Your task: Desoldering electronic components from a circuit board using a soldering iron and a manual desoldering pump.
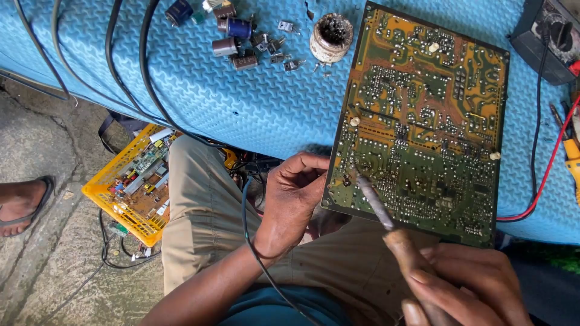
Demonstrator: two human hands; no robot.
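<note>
Solder side up, a green circuit board [420, 121] lies on the blue textured mat [241, 102] covering the table, its near edge hanging over the person's lap. Left hand [293, 196] grips that near left corner, fingers curled around the board's edge. Right hand [465, 284] is closed around the handle of a soldering iron [376, 202], whose grey tip touches the board close to the lower left corner, just beside the left hand's fingers; whether it sits on one particular joint is hard to tell at this size.

Farther back on the mat, loose capacitors and small parts [241, 39] lie scattered, and a grimy round pot [331, 37] stands just beside the board's far left corner. A black multimeter [550, 39] sits at the right, with a red lead [544, 175] curving down past the board's right edge. Black cables [121, 72] trail across the mat's left side. Down on the concrete floor, a yellow crate [130, 187] holds other circuit boards, and another person's sandalled foot [21, 202] shows at the left edge.
</note>
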